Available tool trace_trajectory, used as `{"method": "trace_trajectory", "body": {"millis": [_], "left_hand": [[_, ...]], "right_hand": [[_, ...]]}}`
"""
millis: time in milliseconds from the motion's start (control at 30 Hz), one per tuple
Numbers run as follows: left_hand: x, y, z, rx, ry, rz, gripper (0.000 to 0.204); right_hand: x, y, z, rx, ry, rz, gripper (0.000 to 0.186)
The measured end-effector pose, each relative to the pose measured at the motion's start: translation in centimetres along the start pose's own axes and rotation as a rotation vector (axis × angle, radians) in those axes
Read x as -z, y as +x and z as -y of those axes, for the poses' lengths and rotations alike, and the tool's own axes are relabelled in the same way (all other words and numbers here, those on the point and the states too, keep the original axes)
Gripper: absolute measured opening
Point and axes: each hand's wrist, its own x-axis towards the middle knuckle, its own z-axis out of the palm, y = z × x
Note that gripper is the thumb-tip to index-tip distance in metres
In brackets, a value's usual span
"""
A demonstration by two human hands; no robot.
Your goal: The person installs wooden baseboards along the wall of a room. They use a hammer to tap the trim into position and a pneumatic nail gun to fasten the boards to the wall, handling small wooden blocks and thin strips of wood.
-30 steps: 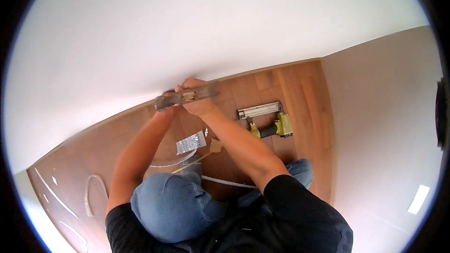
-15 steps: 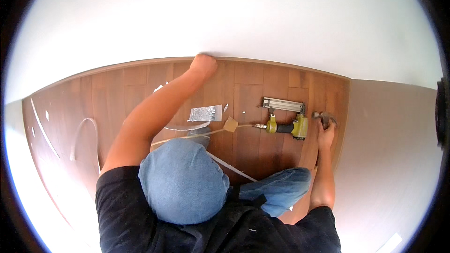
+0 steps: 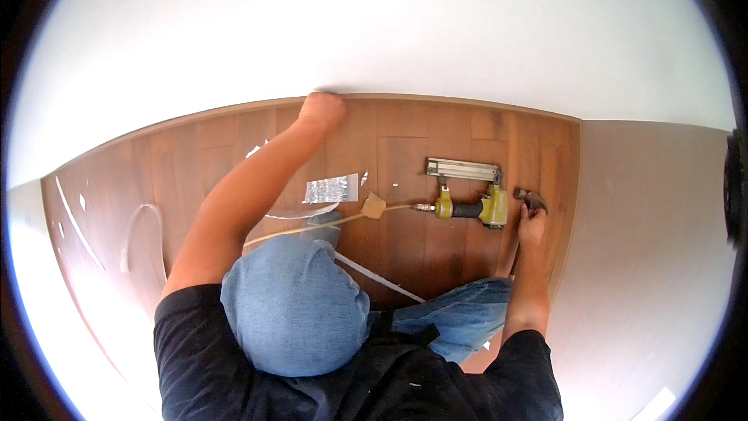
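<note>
My left hand (image 3: 323,111) is closed like a fist against the brown baseboard (image 3: 436,98), where it meets the white wall; the fingertips are hidden. On the right, my right hand (image 3: 532,226) is wrapped around a claw hammer (image 3: 531,199), gripping it close under the dark metal head. Part of its handle shows below the hand, beside my forearm. A yellow-green pneumatic nail gun (image 3: 467,196) with a silver magazine lies on the floor, just left of the hammer. Its pale air hose (image 3: 319,226) runs left from the gun's fitting.
On the wood floor (image 3: 401,242) are a silvery packet (image 3: 331,189), a tan scrap (image 3: 373,206) around the hose and white strips (image 3: 379,274). A looped pale strip (image 3: 128,242) lies farther left. A grey-beige wall (image 3: 631,210) bounds the right side. My denim-covered knees are close to these things.
The whole view has shifted slightly. My right hand and the hammer have come a little nearer to me, with the head tilted differently. My left hand stays at the baseboard.
</note>
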Motion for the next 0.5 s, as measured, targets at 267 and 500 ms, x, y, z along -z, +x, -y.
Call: {"method": "trace_trajectory", "body": {"millis": [267, 500], "left_hand": [[-0.7, 0.0, 0.4, -0.084, 0.103, -0.009, 0.023], [-1.4, 0.9, 0.4, -0.055, 0.026, -0.040, 0.025]], "right_hand": [[0.7, -5.0, 3.5, 0.339, -0.106, -0.216, 0.056], [1.1, -11.7, 15.9, 0.464, -0.502, 0.151, 0.084]]}}
